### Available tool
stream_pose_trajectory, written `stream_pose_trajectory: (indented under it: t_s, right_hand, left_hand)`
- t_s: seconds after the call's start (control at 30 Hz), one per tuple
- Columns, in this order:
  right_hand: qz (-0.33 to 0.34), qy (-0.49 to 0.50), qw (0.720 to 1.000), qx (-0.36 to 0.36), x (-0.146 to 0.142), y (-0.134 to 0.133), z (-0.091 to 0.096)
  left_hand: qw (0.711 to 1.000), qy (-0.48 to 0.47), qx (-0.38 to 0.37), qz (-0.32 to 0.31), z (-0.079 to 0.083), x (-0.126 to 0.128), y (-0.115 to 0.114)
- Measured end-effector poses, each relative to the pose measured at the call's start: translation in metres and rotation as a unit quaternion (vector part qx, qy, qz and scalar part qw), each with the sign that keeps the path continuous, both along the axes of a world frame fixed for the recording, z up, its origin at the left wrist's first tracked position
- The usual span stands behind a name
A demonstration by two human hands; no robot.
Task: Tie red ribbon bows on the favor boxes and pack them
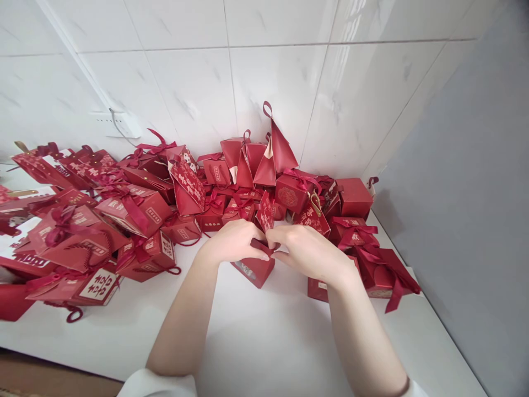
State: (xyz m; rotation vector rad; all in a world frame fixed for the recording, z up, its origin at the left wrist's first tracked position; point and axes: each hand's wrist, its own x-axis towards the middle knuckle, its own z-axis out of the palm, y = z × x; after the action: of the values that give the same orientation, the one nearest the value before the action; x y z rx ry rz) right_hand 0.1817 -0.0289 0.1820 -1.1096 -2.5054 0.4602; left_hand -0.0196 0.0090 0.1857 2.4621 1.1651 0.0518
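Note:
A small red gift box (255, 269) stands on the white tabletop (264, 342), just in front of the pile. Both my hands meet over its top. My left hand (233, 242) is closed, its fingers pinched on the box's upper edge. My right hand (308, 251) is also closed, pinching the same top edge from the right side. The box's top is mostly hidden under my fingers.
Several red gift boxes and ribboned bags (136, 212) are heaped along the tiled wall (264, 66), spreading left and right (374, 264). A tall pyramid-shaped red box (279, 151) stands at the back. A grey panel (475, 220) bounds the right side. A wall socket (119, 124) is at left.

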Motion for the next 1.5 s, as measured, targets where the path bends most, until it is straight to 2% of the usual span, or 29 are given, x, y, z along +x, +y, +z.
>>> stream_pose_trajectory:
  t_s: [0.23, 0.4, 0.6, 0.7, 0.97, 1.23, 1.4, 1.5]
  right_hand:
    - [-0.054, 0.038, 0.998, -0.016, -0.005, 0.000, 0.002]
    - [-0.046, 0.055, 0.997, -0.015, -0.007, 0.002, 0.000]
    - [-0.074, 0.053, 0.995, -0.037, -0.006, 0.004, -0.005]
    - [-0.087, 0.050, 0.994, -0.052, -0.006, 0.005, -0.006]
    - [-0.064, 0.072, 0.994, -0.047, 0.000, 0.006, -0.003]
    - [-0.075, 0.067, 0.993, -0.057, -0.001, 0.013, -0.009]
    - [-0.058, 0.107, 0.988, -0.094, 0.000, 0.015, -0.012]
    - [-0.064, 0.099, 0.989, -0.094, -0.001, 0.015, -0.014]
  left_hand:
    - [0.994, 0.030, 0.047, 0.089, 0.000, 0.004, -0.003]
    - [0.993, 0.068, 0.070, 0.072, -0.007, 0.006, -0.003]
    - [0.991, 0.078, 0.087, 0.066, -0.012, 0.010, 0.000]
    - [0.992, 0.072, 0.081, 0.066, -0.012, 0.010, 0.001]
    - [0.992, 0.072, 0.081, 0.064, -0.013, 0.010, 0.003]
    - [0.995, 0.053, 0.032, 0.076, -0.014, 0.005, 0.004]
    - [0.991, 0.096, 0.045, 0.078, -0.019, 0.009, 0.002]
    - [0.988, 0.114, 0.056, 0.089, -0.020, 0.012, 0.002]
